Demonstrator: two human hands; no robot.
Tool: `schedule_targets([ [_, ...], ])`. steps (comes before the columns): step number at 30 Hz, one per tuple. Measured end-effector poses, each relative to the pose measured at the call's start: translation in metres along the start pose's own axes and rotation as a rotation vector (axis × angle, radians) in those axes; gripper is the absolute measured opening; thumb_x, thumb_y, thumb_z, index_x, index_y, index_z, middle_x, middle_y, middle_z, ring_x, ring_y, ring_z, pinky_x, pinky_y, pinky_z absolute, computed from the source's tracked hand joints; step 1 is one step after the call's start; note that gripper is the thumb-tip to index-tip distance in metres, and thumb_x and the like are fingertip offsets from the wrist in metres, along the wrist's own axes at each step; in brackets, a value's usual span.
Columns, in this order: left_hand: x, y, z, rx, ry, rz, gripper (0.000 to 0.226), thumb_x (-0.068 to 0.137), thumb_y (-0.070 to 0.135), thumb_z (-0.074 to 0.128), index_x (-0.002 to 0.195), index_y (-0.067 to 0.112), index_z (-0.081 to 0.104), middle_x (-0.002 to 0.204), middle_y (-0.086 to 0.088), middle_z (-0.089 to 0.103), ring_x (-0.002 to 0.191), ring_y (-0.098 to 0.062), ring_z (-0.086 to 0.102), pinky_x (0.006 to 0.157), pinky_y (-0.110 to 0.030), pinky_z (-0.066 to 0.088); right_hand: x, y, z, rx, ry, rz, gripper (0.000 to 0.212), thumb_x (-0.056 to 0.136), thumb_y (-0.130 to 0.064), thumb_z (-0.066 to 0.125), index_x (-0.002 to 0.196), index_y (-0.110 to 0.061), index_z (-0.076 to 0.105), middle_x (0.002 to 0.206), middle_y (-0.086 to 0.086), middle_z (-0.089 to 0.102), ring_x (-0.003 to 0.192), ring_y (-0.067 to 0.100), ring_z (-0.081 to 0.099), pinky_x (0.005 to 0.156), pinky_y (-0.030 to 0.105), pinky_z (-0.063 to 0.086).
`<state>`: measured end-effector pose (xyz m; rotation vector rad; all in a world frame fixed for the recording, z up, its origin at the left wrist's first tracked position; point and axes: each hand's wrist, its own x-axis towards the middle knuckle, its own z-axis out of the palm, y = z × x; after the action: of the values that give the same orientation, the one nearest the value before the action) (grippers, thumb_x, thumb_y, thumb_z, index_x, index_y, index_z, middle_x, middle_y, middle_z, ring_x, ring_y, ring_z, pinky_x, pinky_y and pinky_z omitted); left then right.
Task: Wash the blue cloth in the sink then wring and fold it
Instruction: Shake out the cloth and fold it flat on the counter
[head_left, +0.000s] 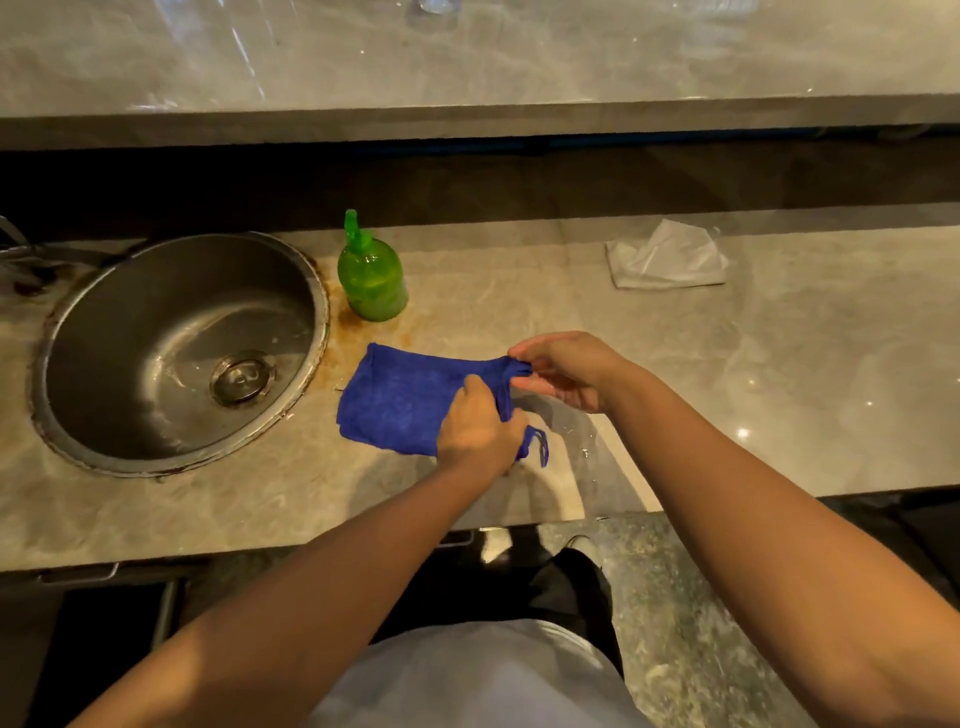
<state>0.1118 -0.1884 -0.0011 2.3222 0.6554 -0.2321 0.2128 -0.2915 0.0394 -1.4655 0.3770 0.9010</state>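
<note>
The blue cloth lies spread on the marble counter, just right of the round steel sink. My left hand grips the cloth's near right edge, with a loose thread loop hanging beside it. My right hand pinches the cloth's far right corner between thumb and fingers and lifts it slightly off the counter. The sink basin looks wet and holds only its drain strainer.
A green spray bottle stands behind the cloth, close to the sink rim. A crumpled white plastic bag lies at the back right of the counter. A tap shows at the far left. Water drops lie on the counter by my hands.
</note>
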Motion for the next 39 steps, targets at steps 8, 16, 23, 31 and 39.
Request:
schedule_targets([
  [8,-0.009,-0.003,0.016,-0.070,0.180,-0.027,0.013,0.077,0.008,0.057,0.087,0.010,0.048,0.082,-0.007,0.057,0.077,-0.027,0.054,0.058,-0.033,0.034,0.027,-0.009,-0.034,-0.684,-0.150,-0.292,0.029,0.080,0.017,0.051,0.093,0.003,0.073,0.083,0.024,0.070,0.073,0.034,0.068,0.075,0.043,0.064],
  [16,-0.059,0.014,0.035,0.097,0.451,-0.157,0.013,0.083,0.007,0.051,0.093,0.014,0.048,0.086,-0.003,0.056,0.072,-0.026,0.053,0.059,-0.039,0.043,0.012,-0.010,-0.061,-1.220,-0.456,-0.753,0.010,0.080,-0.011,0.075,0.090,-0.009,0.080,0.079,0.003,0.068,0.068,0.012,0.056,0.069,0.023,0.043],
  [23,-0.096,0.008,0.061,0.243,0.511,-0.019,0.018,0.080,0.014,0.048,0.092,0.011,0.062,0.083,-0.005,0.065,0.075,-0.027,0.059,0.066,-0.039,0.048,0.014,-0.003,-0.076,-1.414,-0.699,-1.027,0.016,0.089,-0.019,0.070,0.101,-0.014,0.078,0.114,-0.003,0.056,0.109,0.013,0.045,0.093,0.020,0.031],
  [31,-0.131,0.010,0.077,0.182,0.277,-0.028,0.014,0.092,0.011,0.047,0.102,0.017,0.052,0.092,-0.004,0.067,0.079,-0.024,0.061,0.069,-0.041,0.050,0.011,0.003,-0.082,-1.815,-0.844,-0.705,0.007,0.091,-0.019,0.062,0.087,-0.015,0.066,0.088,0.003,0.065,0.083,0.020,0.055,0.072,0.026,0.040],
  [39,-0.118,0.009,0.050,-0.103,0.224,-0.168,0.026,0.086,-0.002,0.049,0.107,0.011,0.057,0.092,-0.005,0.066,0.067,-0.009,0.054,0.067,-0.022,0.042,0.006,-0.002,-0.066,-1.752,-0.885,-0.473,0.028,0.089,-0.011,0.064,0.064,-0.023,0.059,0.067,-0.004,0.060,0.068,0.017,0.057,0.059,0.018,0.045],
])
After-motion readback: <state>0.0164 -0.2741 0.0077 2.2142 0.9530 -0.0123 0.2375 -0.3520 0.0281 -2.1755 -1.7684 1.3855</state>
